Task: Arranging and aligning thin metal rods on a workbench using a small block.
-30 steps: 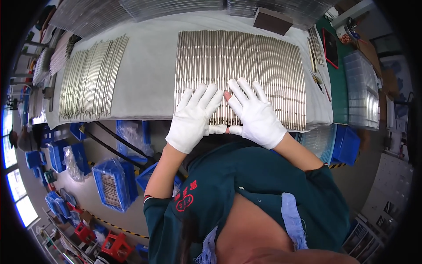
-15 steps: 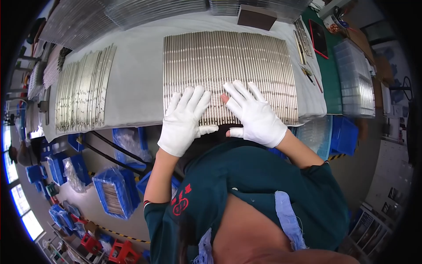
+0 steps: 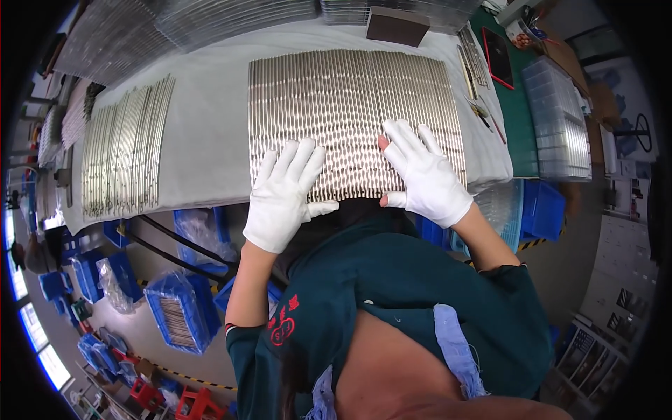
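Note:
A wide row of thin silver metal rods (image 3: 350, 98) lies side by side on the white-covered table in front of me. My left hand (image 3: 280, 199), in a white glove, rests over the near left part of the row, fingers stretched out and thumb by the near ends. Toward the right side of the row lies my gloved right hand (image 3: 428, 178). Its fingers are spread on the rods, with the thumb at their near ends, and bare tips of the thumb and index finger show. Neither hand grips anything.
At the left of the white cloth (image 3: 206, 133) lies a looser group of rods (image 3: 126, 150). A dark brown block (image 3: 397, 26) sits by clear stacked trays at the back. Slim tools (image 3: 480, 115), a red-edged tablet (image 3: 498, 59) and clear plastic boxes (image 3: 558, 126) are on the right.
My right hand has slid to the right over the rods, widening the gap between my hands. My left hand stays near the left end of the row. The whole view has shifted slightly.

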The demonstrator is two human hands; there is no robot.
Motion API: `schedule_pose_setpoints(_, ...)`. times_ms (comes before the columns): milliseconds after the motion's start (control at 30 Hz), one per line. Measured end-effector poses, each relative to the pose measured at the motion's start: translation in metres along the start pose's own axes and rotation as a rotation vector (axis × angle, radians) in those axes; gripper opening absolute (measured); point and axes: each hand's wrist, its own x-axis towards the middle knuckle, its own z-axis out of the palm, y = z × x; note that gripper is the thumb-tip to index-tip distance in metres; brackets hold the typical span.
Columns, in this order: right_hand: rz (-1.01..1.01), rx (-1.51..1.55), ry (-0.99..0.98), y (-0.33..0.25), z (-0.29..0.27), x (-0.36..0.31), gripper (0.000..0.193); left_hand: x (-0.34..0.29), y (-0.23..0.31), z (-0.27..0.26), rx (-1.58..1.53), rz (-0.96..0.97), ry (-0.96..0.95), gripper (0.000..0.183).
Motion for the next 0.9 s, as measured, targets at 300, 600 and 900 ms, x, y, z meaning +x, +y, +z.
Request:
schedule_pose_setpoints(300, -0.091, 0.033, -0.008, -0.004, 0.000, 0.013, 0.098, -0.002, -0.001, 0.004, 0.003, -0.004, 0.011, 0.090)
schedule_pose_setpoints(600, 0.010, -0.001, 0.052, 0.032, 0.000, 0.001, 0.097, -0.004, -0.001, 0.004, 0.006, -0.012, 0.006, 0.091)
schedule_pose_setpoints(900, 0.053, -0.045, 0.018, 0.044, 0.001, -0.004, 0.090, -0.002, -0.002, 0.004, 0.003, -0.005, 0.002, 0.091)
